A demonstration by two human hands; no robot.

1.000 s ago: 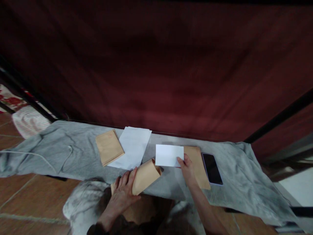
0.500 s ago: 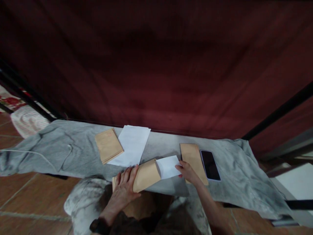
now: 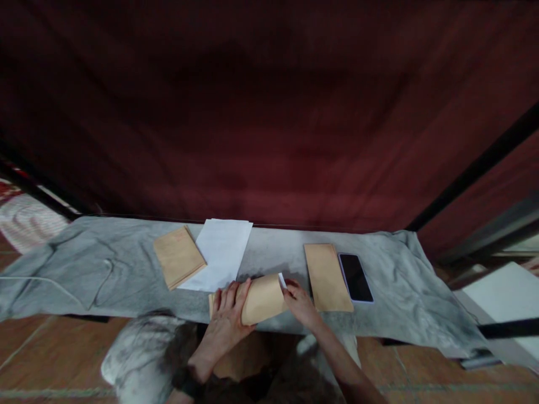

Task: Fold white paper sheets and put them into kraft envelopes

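Observation:
A brown paper envelope (image 3: 265, 297) lies near the front edge of the cloth, its body bowed upward and its mouth facing right. My left hand (image 3: 229, 317) grips its left part, fingers over the top and thumb along the lower edge. At the mouth, my right hand (image 3: 298, 303) pinches a folded white paper (image 3: 282, 279); only a narrow end shows, and the rest is inside the envelope. A flat brown envelope (image 3: 326, 278) lies just right of my right hand.
A grey cloth (image 3: 387, 280) covers the narrow surface. White sheets (image 3: 223, 247) lie partly under a stack of brown envelopes (image 3: 179, 257) at left. A phone (image 3: 356, 278) rests at right. A white cable (image 3: 46, 278) crosses the left end; a dark red curtain (image 3: 269, 140) hangs behind.
My right hand has moved left, sliding the white paper most of the way into the envelope. My left hand keeps its hold on the envelope. The camera view has shifted slightly.

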